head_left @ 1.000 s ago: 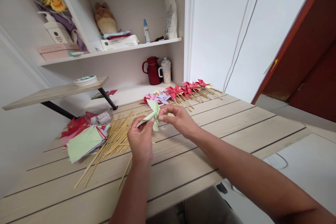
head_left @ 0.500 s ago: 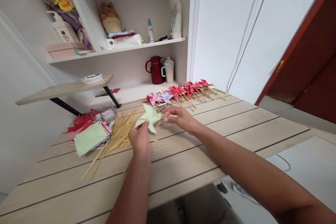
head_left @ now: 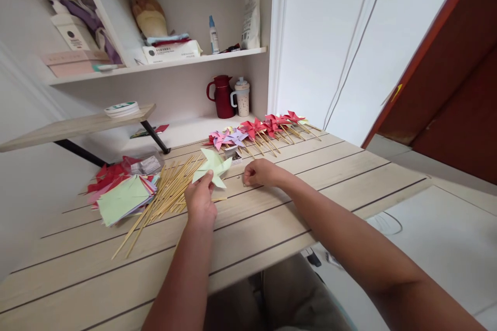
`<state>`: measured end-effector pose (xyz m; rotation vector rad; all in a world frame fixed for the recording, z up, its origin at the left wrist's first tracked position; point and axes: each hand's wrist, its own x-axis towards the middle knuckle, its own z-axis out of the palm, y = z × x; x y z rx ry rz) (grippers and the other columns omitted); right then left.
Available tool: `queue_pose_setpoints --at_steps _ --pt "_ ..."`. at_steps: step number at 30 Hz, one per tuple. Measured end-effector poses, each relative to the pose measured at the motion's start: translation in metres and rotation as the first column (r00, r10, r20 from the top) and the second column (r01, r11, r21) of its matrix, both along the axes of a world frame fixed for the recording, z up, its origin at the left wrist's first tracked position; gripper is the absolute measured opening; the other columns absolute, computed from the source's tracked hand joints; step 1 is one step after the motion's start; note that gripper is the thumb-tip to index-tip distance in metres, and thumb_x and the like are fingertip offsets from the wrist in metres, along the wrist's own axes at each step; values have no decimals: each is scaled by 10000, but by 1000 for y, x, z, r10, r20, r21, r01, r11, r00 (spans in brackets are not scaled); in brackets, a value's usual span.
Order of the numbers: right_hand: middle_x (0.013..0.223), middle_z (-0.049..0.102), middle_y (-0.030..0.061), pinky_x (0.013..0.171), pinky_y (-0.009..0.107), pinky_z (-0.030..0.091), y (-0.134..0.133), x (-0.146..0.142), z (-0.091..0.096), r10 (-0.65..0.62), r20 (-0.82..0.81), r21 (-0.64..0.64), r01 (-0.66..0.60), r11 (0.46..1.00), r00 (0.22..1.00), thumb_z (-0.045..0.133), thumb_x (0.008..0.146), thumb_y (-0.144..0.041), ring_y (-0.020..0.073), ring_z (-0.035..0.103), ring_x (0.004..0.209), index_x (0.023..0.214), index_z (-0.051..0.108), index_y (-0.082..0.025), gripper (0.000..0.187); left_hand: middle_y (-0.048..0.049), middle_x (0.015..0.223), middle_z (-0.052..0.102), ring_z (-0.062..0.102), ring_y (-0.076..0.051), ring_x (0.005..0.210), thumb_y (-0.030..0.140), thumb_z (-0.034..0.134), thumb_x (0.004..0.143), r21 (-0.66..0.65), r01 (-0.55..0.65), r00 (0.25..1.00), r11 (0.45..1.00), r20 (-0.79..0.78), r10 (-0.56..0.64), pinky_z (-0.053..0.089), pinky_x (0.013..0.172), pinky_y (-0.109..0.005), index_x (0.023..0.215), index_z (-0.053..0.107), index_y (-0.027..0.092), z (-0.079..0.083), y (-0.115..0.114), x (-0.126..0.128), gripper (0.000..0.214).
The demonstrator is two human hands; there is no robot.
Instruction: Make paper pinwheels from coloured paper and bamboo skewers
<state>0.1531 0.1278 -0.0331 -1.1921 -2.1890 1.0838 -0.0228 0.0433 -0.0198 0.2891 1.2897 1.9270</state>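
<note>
My left hand pinches a pale green paper pinwheel by its lower left side, holding it just above the table. To its right, my right hand is down at the tabletop with thumb and fingers pressed together. A tiny shiny piece shows at those fingertips, too small to name. Another tiny piece lies on the wood between the hands. Thin wooden sticks lie in a loose pile left of the pinwheel, partly behind my left hand.
Finished pinwheels on sticks lie in a row at the table's back. Stacked coloured paper is on the left, by a clear plastic bag. A small raised shelf stands behind it. A red jug and a cup stand in the cabinet.
My right hand has drawn away from the pinwheel and gone down to the tabletop, its fingers closing together. The left hand still holds the pinwheel. The camera view has shifted slightly.
</note>
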Motion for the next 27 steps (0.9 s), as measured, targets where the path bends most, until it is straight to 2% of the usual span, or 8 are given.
queue_pose_setpoints --at_steps 3,5,9,11,15,20,23,27 --pt "639 705 6 610 282 421 0 1 2 -30 -59 36 32 999 998 693 655 -152 152 584 614 609 717 -212 80 -25 768 719 686 -110 719 11 783 696 6 47 999 999 -6 -47 547 686 -211 742 698 140 0 -1 2 161" --pt "704 718 12 658 289 441 -2 0 6 -64 -189 93 82 992 980 684 699 -191 160 604 670 668 719 -208 50 -27 777 725 689 -112 723 24 800 687 10 79 997 997 -15 -79 551 711 -221 751 707 143 -1 -1 3 164" --pt "841 727 29 761 319 474 -7 -2 15 -149 -520 187 283 941 841 676 795 -330 178 627 790 809 718 -202 136 -42 799 742 702 -128 742 64 838 658 32 134 991 990 -30 -133 566 752 -245 776 731 141 -4 -2 4 177" --pt "891 723 35 798 329 481 -10 -2 19 -148 -616 169 313 935 774 695 807 -387 183 627 838 859 717 -201 194 -56 823 754 712 -140 766 89 852 643 47 160 986 986 -44 -158 570 764 -254 784 740 139 -4 -2 5 187" --pt "917 725 34 849 340 486 -13 -2 22 -143 -691 21 218 976 709 769 757 -438 182 630 873 891 726 -195 280 -64 842 767 720 -158 785 155 899 582 74 254 965 964 -91 -247 572 781 -277 809 754 137 -5 -4 7 269" --pt "886 745 41 856 353 492 -17 -3 23 -132 -638 -122 69 990 759 858 661 -400 183 650 852 929 769 -179 358 -76 896 781 721 -169 815 214 923 535 109 348 933 931 -137 -332 560 786 -279 846 772 137 -6 -5 10 354" --pt "810 734 25 803 339 493 -18 -6 21 -132 -639 -161 36 986 757 878 631 -389 166 643 768 892 775 -170 356 -98 937 786 725 -180 838 224 921 545 109 398 912 911 -158 -379 556 798 -286 878 781 135 -5 -6 11 372" --pt "772 713 14 748 316 477 -17 -8 18 -141 -653 -150 56 987 744 892 603 -402 150 618 727 817 755 -161 350 -123 961 788 729 -194 839 218 915 548 99 426 900 899 -152 -409 562 811 -306 883 786 120 -3 -8 14 372"
